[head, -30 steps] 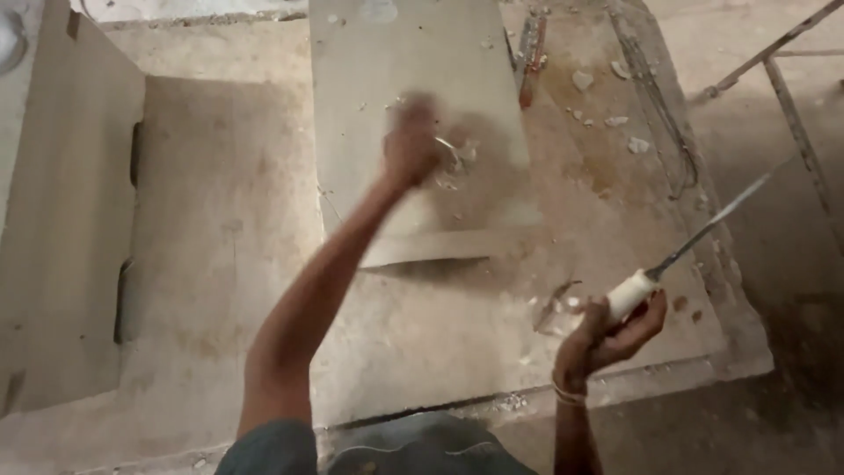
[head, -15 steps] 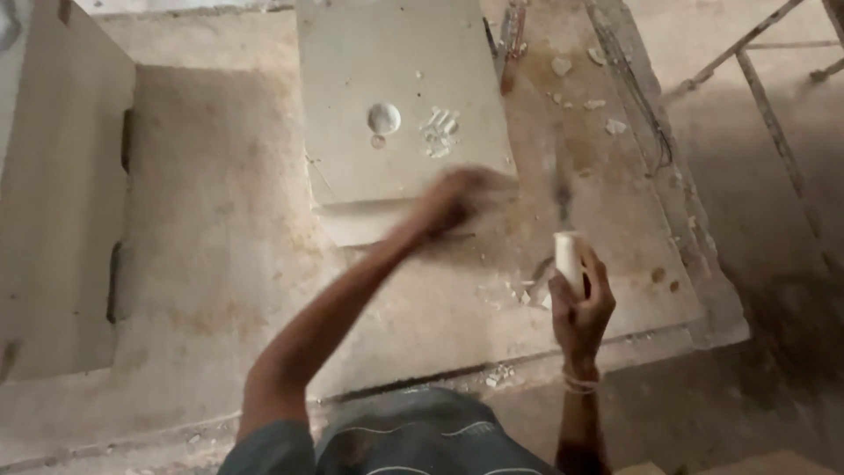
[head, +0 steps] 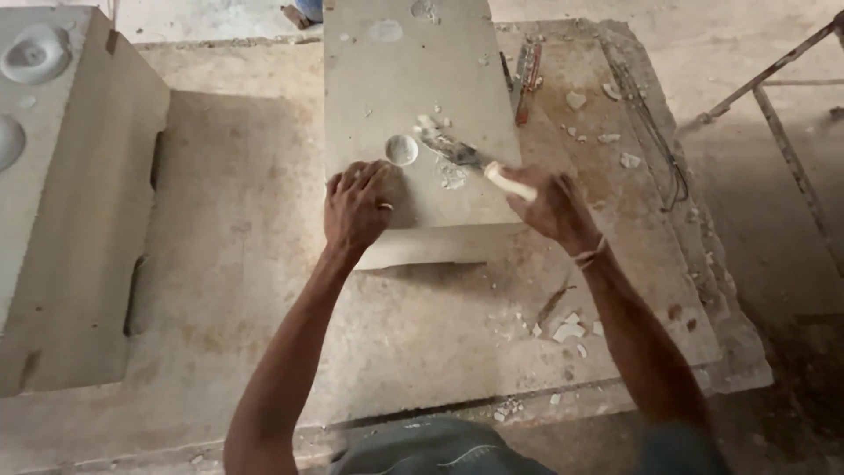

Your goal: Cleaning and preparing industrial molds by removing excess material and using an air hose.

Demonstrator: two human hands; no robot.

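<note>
The right hand is closed around the pale handle of a trowel, whose long axis runs up and to the left from the fist, blade tip resting on the slab among small white chips. The blade ends just right of a round white dimple in the slab's surface.

The left hand lies flat and open, fingers spread, pressed on the slab's near edge just below and left of that dimple; it grips nothing. So the dimple sits between the 2 hands, the left hand nearer to it by body, the right reaching it only through the blade.

The slab rests on the counter, its length running away from the person. A taller block stands at the left, well apart. Thin tools lie beside the slab's right edge, and white shards are scattered on the counter near the right forearm.
</note>
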